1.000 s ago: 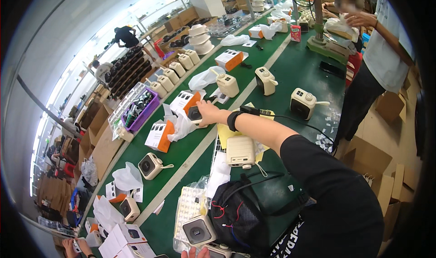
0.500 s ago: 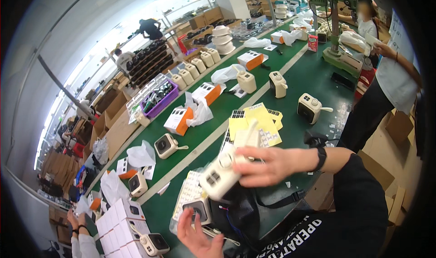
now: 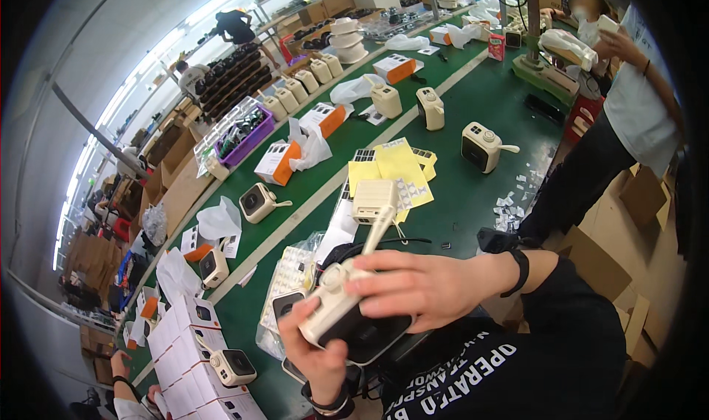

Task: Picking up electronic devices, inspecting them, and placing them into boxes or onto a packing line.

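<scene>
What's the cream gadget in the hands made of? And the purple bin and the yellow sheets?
The cream gadget looks like hard matte plastic: smooth, rounded edges, no metal shine. The purple bin seems plastic too, with stiff, evenly coloured walls. The yellow sheets could be paper or thin film: they're thin and overlap, but I can't tell which.

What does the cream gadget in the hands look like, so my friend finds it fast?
Find the near end of the long green table, by the black shirt. Look there for a boxy cream gadget with a dark front and a pale strap. Unlike similar ones nearby, it's held between left hand and right hand.
</scene>
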Demonstrator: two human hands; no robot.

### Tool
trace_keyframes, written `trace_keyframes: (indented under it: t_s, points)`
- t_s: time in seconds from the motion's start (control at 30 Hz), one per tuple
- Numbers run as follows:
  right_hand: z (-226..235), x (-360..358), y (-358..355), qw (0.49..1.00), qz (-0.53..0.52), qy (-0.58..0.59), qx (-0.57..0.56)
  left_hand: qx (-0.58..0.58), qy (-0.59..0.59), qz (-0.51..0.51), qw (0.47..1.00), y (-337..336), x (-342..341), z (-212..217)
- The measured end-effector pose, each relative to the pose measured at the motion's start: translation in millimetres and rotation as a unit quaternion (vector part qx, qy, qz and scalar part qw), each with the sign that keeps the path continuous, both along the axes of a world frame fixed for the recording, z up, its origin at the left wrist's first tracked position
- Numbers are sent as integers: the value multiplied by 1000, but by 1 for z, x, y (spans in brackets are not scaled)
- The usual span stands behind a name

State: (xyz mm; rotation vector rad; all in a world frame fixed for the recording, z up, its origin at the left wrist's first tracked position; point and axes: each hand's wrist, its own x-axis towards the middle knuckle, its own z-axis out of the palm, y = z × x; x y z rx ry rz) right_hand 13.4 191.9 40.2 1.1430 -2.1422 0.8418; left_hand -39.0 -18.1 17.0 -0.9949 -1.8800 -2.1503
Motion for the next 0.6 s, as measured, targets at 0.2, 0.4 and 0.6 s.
trace_keyframes:
  t_s: [0.2,0.4,0.6]
  points:
    - [-4,13,-2,926,-33,-244,-285,120,-299,-51,945,21,0,11]
    - [-14,17,-13,849,81,-326,-407,140,-387,-88,907,27,7,16]
    - [-10,23,-18,829,8,-358,-430,367,-609,-408,573,15,-5,3]
